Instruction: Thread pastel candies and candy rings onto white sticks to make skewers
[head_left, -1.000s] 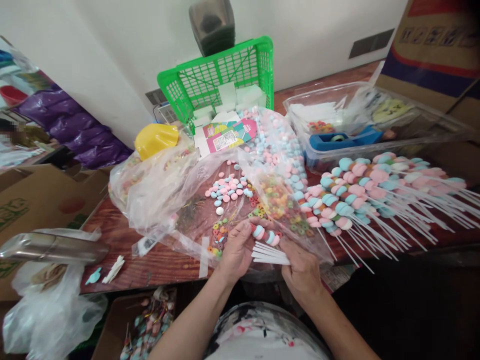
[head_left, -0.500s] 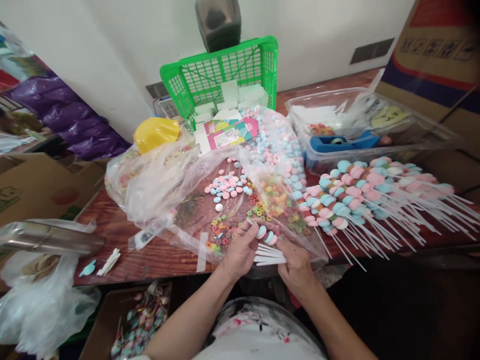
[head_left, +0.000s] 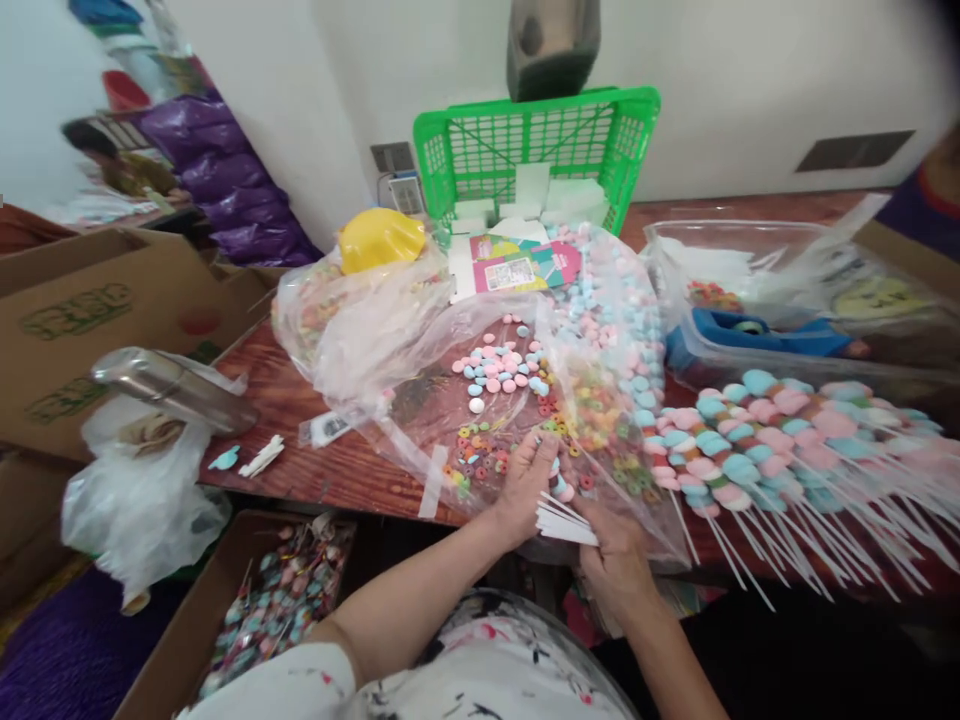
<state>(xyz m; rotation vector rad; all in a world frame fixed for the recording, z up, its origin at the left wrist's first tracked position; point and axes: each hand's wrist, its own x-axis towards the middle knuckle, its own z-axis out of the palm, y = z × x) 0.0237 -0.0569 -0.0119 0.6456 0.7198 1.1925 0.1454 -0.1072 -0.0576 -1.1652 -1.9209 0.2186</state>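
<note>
My left hand [head_left: 529, 490] has its fingers pinched together at the upper end of a stick of pink and blue candies [head_left: 561, 483], which it partly covers. My right hand [head_left: 616, 550] is closed on a bundle of white sticks [head_left: 564, 522], close beside the left. Behind the hands, loose pink and blue candies [head_left: 499, 370] lie on clear plastic on the table. Small coloured rings [head_left: 480, 455] are scattered nearer to me. To the right, a pile of finished candy sticks [head_left: 787, 430] lies with the white ends pointing toward me.
A green basket [head_left: 536, 140] stands at the back, a plastic tub [head_left: 810, 290] with a blue tape dispenser [head_left: 765, 330] at the right. A yellow bowl [head_left: 381, 240], steel flask [head_left: 176, 388] and cardboard box [head_left: 97, 310] are at left. Another person [head_left: 124, 165] sits far left.
The view has swung left, so the scene sits further right. My left fingers have moved over the candies on the stick, which now show less. The right hand still holds the white sticks.
</note>
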